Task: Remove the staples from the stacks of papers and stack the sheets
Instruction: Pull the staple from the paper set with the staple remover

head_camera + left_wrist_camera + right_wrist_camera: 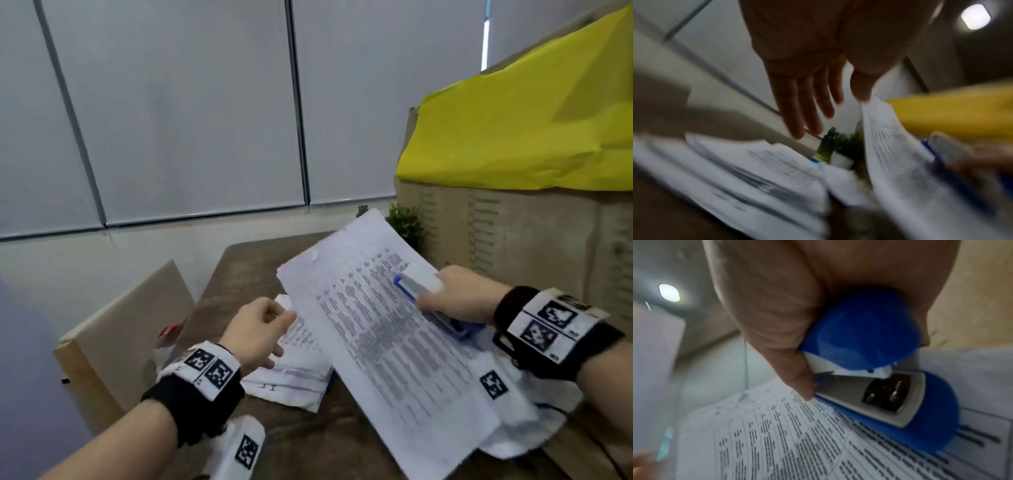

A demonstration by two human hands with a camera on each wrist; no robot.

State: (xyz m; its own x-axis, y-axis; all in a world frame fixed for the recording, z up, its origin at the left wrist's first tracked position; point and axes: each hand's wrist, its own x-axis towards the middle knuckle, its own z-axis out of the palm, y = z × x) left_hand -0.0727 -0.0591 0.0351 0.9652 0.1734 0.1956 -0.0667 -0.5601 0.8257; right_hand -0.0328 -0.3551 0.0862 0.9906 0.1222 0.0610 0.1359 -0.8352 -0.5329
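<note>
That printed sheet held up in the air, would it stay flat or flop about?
Probably floppy: the printed sheet is gripped by the right hand along with the blue stapler, and in the left wrist view it curves. It looks thin and light, so likely easy to crease. The left hand touches its edge, perhaps steadying it.

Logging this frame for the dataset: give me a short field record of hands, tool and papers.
left hand: fingers loose, at the left edge of the printed sheets; contact unclear
right hand: grips blue stapler against printed sheets
printed sheets: raised, tilted above the table
loose papers: lying on brown table, under the left hand
background: cardboard box, yellow paper, small plant
</note>
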